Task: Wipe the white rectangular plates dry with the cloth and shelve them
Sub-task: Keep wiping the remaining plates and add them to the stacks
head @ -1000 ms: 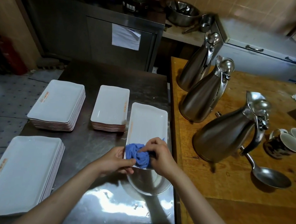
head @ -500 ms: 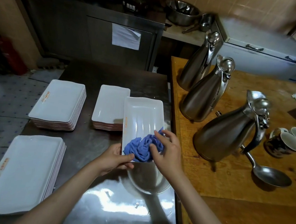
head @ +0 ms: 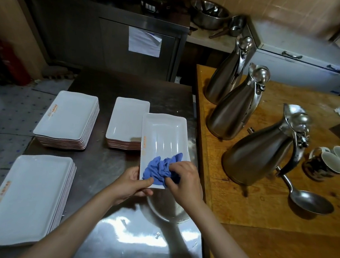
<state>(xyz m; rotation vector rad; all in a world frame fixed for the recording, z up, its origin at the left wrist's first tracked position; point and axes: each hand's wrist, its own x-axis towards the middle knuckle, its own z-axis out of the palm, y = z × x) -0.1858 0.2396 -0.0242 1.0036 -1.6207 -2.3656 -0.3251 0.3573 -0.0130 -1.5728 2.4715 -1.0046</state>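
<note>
The left hand (head: 133, 182) gripped the white rectangular plate (head: 163, 136) by its near corner while the right hand (head: 184, 179) pressed the bunched blue cloth (head: 160, 169) onto it. A stack of smaller plates (head: 126, 122) sat just behind, three steel jugs (head: 254, 152) to the right.

Three stacks of white plates (head: 67, 116), one loose plate (head: 164, 134), one blue cloth (head: 161, 169), three steel jugs (head: 235, 106), two mugs (head: 329, 164), one ladle (head: 308, 200), two hands (head: 132, 182)
</note>
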